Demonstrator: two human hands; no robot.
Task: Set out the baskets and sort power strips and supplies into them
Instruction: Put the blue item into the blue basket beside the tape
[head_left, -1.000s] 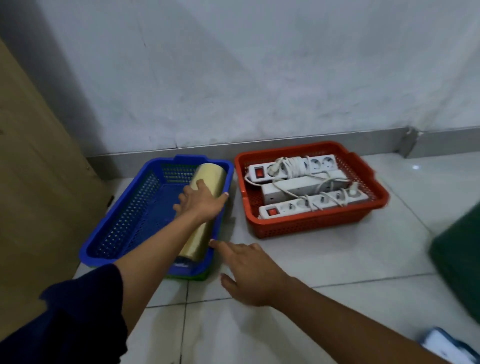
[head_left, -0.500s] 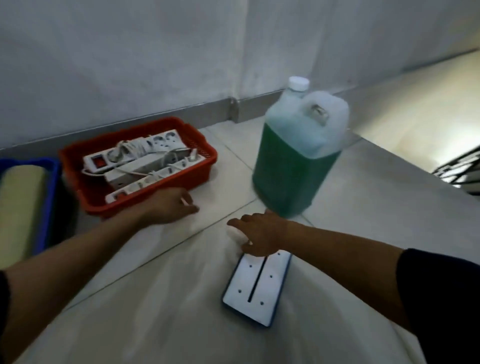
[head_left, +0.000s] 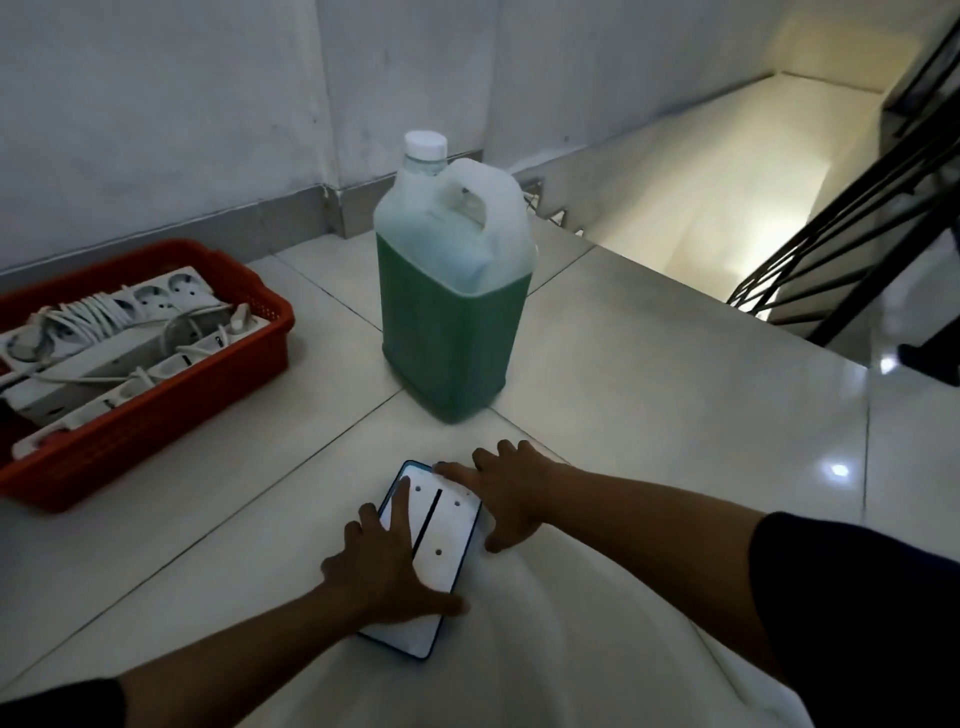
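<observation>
A flat white panel with a blue rim (head_left: 441, 540) lies on the tiled floor in front of me. My left hand (head_left: 387, 564) rests spread on its near left part with fingers straight. My right hand (head_left: 506, 491) touches its far right corner, fingers extended. At the left stands a red basket (head_left: 156, 410) with white power strips (head_left: 111, 338) and coiled cords inside. A translucent jug of green liquid (head_left: 452, 296) with a white cap stands upright beyond the panel.
A grey-white wall and skirting run behind the basket and jug. To the right the floor ends at a stairwell (head_left: 701, 171) with a black railing (head_left: 852, 218). White cloth (head_left: 545, 649) lies across the floor near me.
The view swung right, so the blue basket left the frame. My left hand moved from beside the red basket onto the white panel. My right hand shifted along the panel's far edge.
</observation>
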